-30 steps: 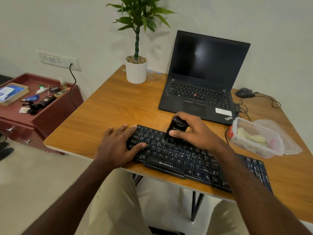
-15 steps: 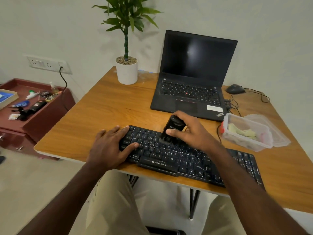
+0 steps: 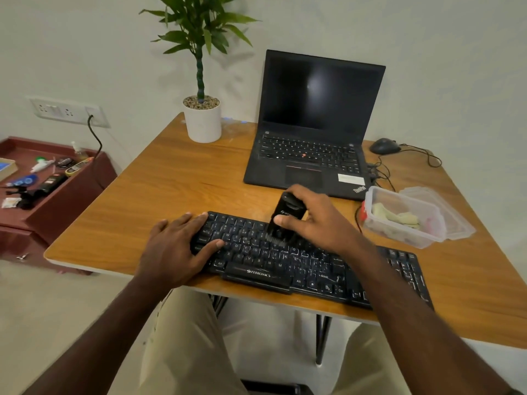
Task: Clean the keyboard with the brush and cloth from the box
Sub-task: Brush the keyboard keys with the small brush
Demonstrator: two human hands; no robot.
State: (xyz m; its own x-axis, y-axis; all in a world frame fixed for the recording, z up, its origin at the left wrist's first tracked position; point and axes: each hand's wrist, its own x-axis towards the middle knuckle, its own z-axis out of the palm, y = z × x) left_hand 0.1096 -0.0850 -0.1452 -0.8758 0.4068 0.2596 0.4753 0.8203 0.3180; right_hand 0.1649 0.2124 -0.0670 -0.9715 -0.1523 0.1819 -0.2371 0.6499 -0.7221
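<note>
At frame centre my right hand (image 3: 319,220) grips the black brush (image 3: 282,220), bristles down on the Zebronics keyboard (image 3: 285,260). My left hand (image 3: 179,246) lies flat, fingers straight, pinning its left end. The cloth (image 3: 396,216) sits in the clear box (image 3: 405,218) at right. Pressing too hard could pop keycaps or slide the keyboard off the desk's (image 3: 171,178) near edge.

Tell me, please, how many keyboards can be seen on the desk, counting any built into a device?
2. The black external keyboard lies along the desk's near edge under both hands; the second is built into the open laptop behind it. None appears hidden.
</note>
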